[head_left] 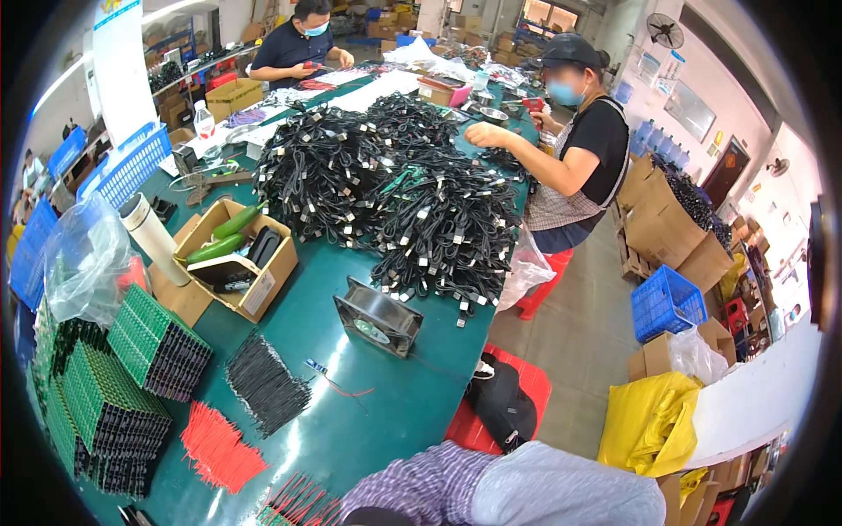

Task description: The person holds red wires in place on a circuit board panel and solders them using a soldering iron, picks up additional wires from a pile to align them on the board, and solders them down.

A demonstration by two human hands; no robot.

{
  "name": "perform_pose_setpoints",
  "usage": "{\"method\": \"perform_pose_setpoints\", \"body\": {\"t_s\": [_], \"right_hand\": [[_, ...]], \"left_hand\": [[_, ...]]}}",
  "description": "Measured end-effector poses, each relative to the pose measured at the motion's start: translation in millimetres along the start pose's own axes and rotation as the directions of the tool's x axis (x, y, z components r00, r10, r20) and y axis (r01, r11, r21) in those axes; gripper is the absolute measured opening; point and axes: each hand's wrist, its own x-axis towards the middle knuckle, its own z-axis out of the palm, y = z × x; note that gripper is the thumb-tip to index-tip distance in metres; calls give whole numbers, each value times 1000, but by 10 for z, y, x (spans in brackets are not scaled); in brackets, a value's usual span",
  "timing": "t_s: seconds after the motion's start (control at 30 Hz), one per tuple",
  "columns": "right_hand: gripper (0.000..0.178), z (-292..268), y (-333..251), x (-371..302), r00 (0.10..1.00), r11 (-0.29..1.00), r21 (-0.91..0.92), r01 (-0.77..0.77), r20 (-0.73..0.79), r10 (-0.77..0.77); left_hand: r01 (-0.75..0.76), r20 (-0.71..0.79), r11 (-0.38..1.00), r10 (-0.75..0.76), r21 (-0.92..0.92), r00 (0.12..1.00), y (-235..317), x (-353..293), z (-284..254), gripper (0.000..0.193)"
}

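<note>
Neither of my hands shows; at the lower edge are only purple checked clothing [412, 486] and grey cloth [561, 486]. Closest to these, red wires [303, 501] lie over a green board, partly cut off by the frame edge. Left of them is a flat bunch of red wires [221, 447], with a bunch of black wires [266, 383] behind it. A small circuit board [316, 366] with red leads rests on the green table [351, 438]. Stacks of green circuit boards [118, 408] stand at the left. A square black fan [377, 318] sits upright mid-table.
Large heaps of black cables [395, 193] cover the table's middle. A carton [237, 254] holds green cucumbers, beside a white tumbler [153, 237]. Two masked co-workers [579, 158] sit at the far and right sides, holding red tools. A red stool [504, 394] bears a black bag.
</note>
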Motion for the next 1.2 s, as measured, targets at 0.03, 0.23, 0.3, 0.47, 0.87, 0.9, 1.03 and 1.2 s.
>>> {"method": "perform_pose_setpoints", "body": {"t_s": [0.03,0.23,0.3,0.47,0.87,0.9,1.03,1.2], "right_hand": [[26,-71,-117,-87,1000,1000,11,-1,10,1],[8,-720,-690,-743,811,-88,-843,-530,-474,-342],[10,-974,-961,-953,832,-499,-668,-552,-405,-378],[24,-1344,-1316,-1327,750,-769,-207,-605,-471,-464],[24,-1767,-1637,-1048,852,-879,-123,-460,-342,-398],[24,-1820,-1600,-986,869,-887,-142,-440,-319,-379],[21,-2012,-1355,-821,904,-813,-441,-382,-361,-229],[13,-2199,-1171,-751,865,-750,-522,-405,-484,-130]], "left_hand": [[0,-2,1000,0,-2,1000,-7,3,-16,29],[10,-111,1000,-11,-8,994,-90,-36,-237,30],[17,-132,1000,-18,-12,991,-99,-56,-291,30],[46,-168,999,-47,-5,985,-78,-97,-369,31],[142,-278,990,-134,8,951,-139,-266,-687,32],[161,-302,987,-153,1,941,-143,-298,-756,33],[294,-420,955,-286,-46,861,-94,-417,-968,33],[132,-434,991,-124,-13,892,18,-483,-847,19]]}}
